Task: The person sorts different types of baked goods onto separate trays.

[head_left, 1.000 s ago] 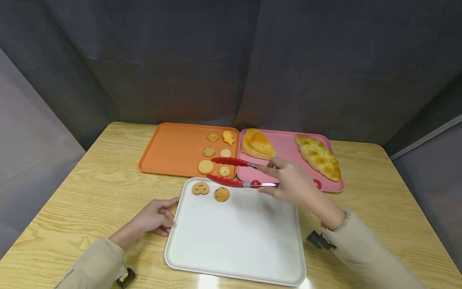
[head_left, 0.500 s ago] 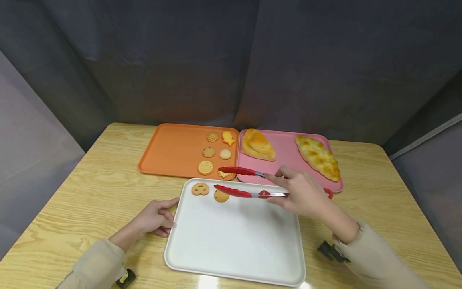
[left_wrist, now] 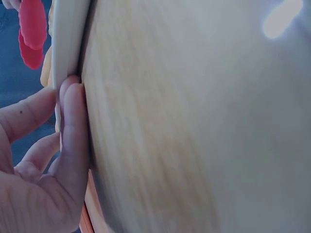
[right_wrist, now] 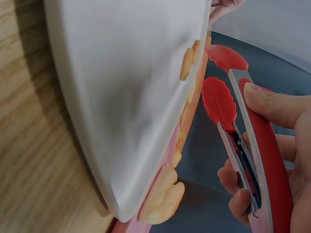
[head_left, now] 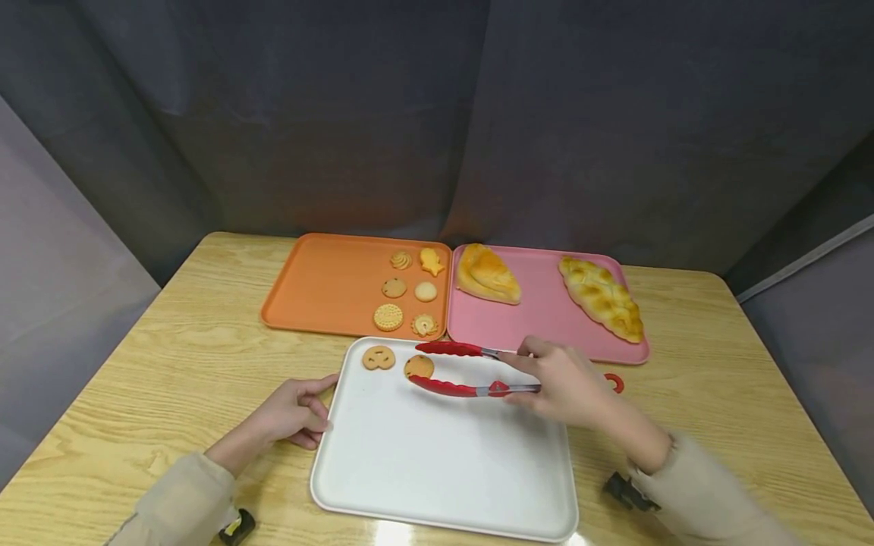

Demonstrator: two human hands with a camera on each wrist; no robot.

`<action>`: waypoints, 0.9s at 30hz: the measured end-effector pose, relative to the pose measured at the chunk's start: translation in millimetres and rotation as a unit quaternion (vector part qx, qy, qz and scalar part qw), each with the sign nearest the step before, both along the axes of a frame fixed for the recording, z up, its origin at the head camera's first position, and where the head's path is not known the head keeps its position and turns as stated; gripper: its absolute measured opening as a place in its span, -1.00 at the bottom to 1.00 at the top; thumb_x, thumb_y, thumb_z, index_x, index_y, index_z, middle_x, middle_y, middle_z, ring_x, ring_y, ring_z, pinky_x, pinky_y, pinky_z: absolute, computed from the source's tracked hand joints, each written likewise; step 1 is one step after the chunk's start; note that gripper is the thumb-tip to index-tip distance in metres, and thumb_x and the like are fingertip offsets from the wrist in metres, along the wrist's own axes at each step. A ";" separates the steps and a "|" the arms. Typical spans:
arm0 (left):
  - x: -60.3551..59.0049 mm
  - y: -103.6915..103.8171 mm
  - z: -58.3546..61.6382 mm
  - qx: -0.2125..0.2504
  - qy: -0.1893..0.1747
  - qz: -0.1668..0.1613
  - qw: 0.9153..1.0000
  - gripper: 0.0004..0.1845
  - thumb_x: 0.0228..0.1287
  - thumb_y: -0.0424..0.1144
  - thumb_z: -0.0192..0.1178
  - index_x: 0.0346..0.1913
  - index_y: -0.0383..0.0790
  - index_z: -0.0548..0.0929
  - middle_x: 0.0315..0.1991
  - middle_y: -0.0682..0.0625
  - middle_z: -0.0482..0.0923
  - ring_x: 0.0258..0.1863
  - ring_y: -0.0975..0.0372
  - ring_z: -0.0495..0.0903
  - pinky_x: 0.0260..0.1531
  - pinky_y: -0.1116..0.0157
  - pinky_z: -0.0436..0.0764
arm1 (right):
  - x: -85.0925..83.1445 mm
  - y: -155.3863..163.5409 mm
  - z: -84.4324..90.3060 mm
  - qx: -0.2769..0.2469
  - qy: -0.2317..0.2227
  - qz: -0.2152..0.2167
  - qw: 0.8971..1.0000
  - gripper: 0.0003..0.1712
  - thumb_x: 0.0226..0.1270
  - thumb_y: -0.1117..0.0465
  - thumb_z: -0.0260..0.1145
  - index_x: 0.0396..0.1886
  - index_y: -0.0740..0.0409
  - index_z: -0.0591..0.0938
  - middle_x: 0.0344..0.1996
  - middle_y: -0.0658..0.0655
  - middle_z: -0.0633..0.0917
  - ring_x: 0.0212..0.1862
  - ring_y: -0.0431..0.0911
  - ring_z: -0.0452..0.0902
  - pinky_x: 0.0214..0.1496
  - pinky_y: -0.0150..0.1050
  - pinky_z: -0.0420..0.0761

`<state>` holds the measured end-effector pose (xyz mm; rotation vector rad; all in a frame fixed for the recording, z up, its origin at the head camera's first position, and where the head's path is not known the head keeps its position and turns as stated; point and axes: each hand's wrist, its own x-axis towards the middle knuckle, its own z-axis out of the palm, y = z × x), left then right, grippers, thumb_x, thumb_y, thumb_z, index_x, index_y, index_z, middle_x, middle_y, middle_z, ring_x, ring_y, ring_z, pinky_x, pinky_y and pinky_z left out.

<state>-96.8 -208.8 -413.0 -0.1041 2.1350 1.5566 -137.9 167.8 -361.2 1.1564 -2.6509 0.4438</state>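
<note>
In the head view, my right hand point(head_left: 567, 383) grips a pair of red-tipped tongs point(right_wrist: 266, 160). The tongs' arms stand apart, with nothing between their tips, above the white tray point(head_left: 444, 455). Just by those tips lies a round cookie point(head_left: 419, 367) on the tray. A pretzel-shaped cookie point(head_left: 378, 358) is to its left, near the tray's far left corner. My left hand point(head_left: 292, 413) is at the tray's left edge. In the left wrist view its thumb and fingers point(left_wrist: 74, 131) pinch the tray's rim from both sides.
Behind the white tray, an orange tray point(head_left: 321, 284) bears several small cookies on its right side. A pink tray point(head_left: 539, 292) beside it carries a folded pastry point(head_left: 488, 274) and a braided bread point(head_left: 602, 298). Dark curtains point(head_left: 423, 114) hang behind the wooden table point(head_left: 171, 341).
My right hand has moved the tongs back toward me, from over the orange tray's cookies to over the white tray's round cookie. The left hand stays at the tray's edge.
</note>
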 end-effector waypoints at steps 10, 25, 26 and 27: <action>-0.1 -0.6 -1.5 0.001 0.000 -0.004 1.000 -0.18 -0.03 -0.55 0.19 0.36 -0.36 0.11 -0.53 -0.06 0.49 -0.68 0.20 0.53 -0.65 0.24 0.62 | -4.3 -6.9 -8.8 0.030 -0.050 -0.024 0.998 -0.40 -0.22 0.02 0.53 -0.10 0.17 0.68 -0.46 0.02 0.53 -0.57 -0.25 0.30 -0.60 -0.47 0.35; -1.0 -0.8 -3.7 -0.005 -0.005 0.002 1.000 -0.18 -0.03 -0.55 0.18 0.36 -0.35 0.11 -0.53 -0.06 0.49 -0.69 0.20 0.53 -0.66 0.24 0.62 | -6.4 -10.9 -14.4 0.053 -0.090 -0.052 0.993 -0.32 -0.22 -0.04 0.51 -0.02 0.15 0.64 -0.42 0.03 0.51 -0.60 -0.23 0.22 -0.62 -0.43 0.27; -1.0 -0.8 -3.6 -0.004 -0.005 0.001 1.000 -0.18 -0.02 -0.55 0.18 0.36 -0.35 0.11 -0.53 -0.05 0.49 -0.69 0.20 0.53 -0.66 0.24 0.62 | -6.4 -10.7 -14.7 0.052 -0.090 -0.052 0.993 -0.32 -0.22 -0.04 0.51 -0.02 0.16 0.64 -0.42 0.03 0.51 -0.60 -0.23 0.22 -0.62 -0.43 0.27; -1.0 -0.7 -3.4 -0.003 -0.005 0.001 1.000 -0.18 -0.02 -0.55 0.18 0.36 -0.34 0.11 -0.53 -0.05 0.49 -0.69 0.20 0.53 -0.66 0.24 0.62 | -6.5 -10.4 -14.9 0.051 -0.091 -0.051 0.993 -0.33 -0.22 -0.04 0.51 -0.03 0.16 0.64 -0.42 0.03 0.51 -0.60 -0.24 0.22 -0.62 -0.43 0.27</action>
